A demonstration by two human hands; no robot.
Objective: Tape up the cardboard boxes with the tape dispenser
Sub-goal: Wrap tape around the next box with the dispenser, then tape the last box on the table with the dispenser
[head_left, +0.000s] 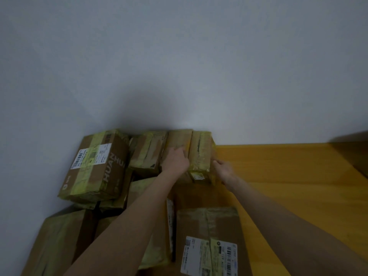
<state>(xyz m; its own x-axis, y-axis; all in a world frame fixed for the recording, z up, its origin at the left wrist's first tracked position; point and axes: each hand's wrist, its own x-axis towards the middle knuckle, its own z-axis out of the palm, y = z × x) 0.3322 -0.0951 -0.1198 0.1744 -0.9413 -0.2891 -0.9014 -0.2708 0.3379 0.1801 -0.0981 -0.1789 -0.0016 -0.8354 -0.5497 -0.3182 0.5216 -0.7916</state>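
Taped cardboard boxes (95, 166) piled against the white wall (179, 56), left hand (176, 159) flat, fingers spread on a rear box (179, 139), right hand (224, 170) with loosely straight fingers touching the narrow box (201, 154) at its right edge, wooden surface (288, 176) stretching rightward.

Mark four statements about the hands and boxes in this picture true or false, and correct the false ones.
1. The left hand rests on the plain box. True.
2. The right hand holds a tape dispenser. False: it touches the side of the small taped box, and no dispenser is in view.
3. The HUANZHUA box lies on top of other boxes. True.
4. The boxes stand on carpet. False: they stand on a wooden surface.
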